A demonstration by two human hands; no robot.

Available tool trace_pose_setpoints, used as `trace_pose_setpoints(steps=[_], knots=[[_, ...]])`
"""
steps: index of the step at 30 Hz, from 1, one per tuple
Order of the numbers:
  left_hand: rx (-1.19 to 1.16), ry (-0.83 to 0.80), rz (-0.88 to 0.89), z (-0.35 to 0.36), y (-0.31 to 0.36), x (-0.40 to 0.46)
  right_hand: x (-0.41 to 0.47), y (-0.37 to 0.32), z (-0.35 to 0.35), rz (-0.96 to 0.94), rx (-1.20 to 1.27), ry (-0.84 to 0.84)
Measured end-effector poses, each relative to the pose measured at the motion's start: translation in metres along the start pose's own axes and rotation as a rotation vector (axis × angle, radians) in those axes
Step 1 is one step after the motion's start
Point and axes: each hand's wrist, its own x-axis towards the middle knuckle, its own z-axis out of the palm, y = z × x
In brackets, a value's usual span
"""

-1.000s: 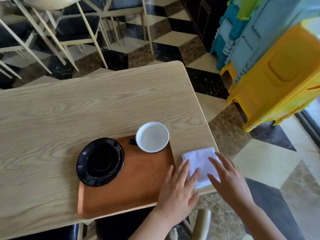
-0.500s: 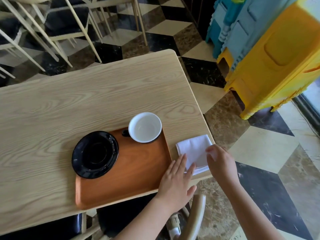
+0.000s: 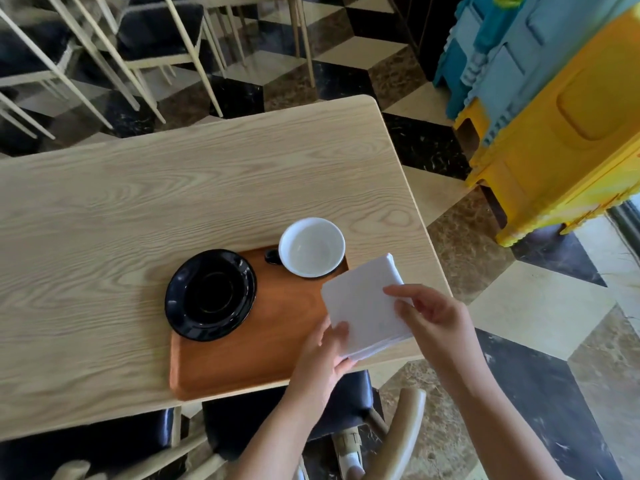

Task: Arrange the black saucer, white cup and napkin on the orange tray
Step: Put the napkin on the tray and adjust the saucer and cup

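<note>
Table [image 3: 138,209]: wood, bears tray [image 3: 263,355] at near edge. Saucer [image 3: 210,294] overhangs tray's left rim; cup [image 3: 311,246] sits at far right corner. Napkin [image 3: 363,306] held folded above tray's right side, likely for placement. Left hand [image 3: 325,351] pinches near corner; right hand [image 3: 429,317] pinches right edge. Tray's right rim hidden behind napkin.

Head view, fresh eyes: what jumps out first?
The white napkin, folded and held up by both hands, left hand at its near corner and right hand at its right edge, over the right end of the orange tray. Next, the black saucer overhanging the tray's far left corner, and the white cup at its far right corner.
</note>
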Motion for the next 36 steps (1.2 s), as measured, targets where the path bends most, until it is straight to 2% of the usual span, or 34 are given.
trace_pose_setpoints(steps=[2, 4, 9, 13, 18, 20, 24, 27, 32, 36], knots=[[-0.031, 0.017, 0.028, -0.015, 0.004, -0.005, 0.000, 0.002, 0.007, 0.024, 0.056, 0.001], [0.015, 0.054, 0.139, -0.031, 0.006, -0.009, 0.000, 0.009, 0.016, 0.062, 0.042, -0.039], [0.557, 0.170, 0.419, -0.060, 0.007, -0.017, 0.000, 0.027, 0.041, 0.098, -0.306, -0.239], [0.920, 0.226, 0.510, -0.076, -0.001, -0.012, -0.001, 0.037, 0.056, -0.013, -0.474, -0.304], [1.123, 0.261, 0.573, -0.080, -0.008, -0.008, -0.004, 0.043, 0.063, -0.099, -0.583, -0.300], [1.276, 0.267, 0.644, -0.081, -0.009, -0.007, -0.006, 0.043, 0.064, -0.144, -0.662, -0.283], [1.533, 0.305, 0.788, -0.087, -0.015, -0.002, -0.008, 0.054, 0.064, -0.365, -0.915, -0.168], [1.703, 0.289, 0.809, -0.086, -0.020, 0.004, -0.007, 0.067, 0.066, -0.486, -1.031, -0.207], [1.811, 0.265, 0.749, -0.090, -0.024, 0.008, -0.005, 0.089, 0.066, -0.455, -1.063, -0.368], [1.822, 0.270, 0.714, -0.090, -0.025, 0.009, -0.004, 0.086, 0.066, -0.443, -1.056, -0.376]])
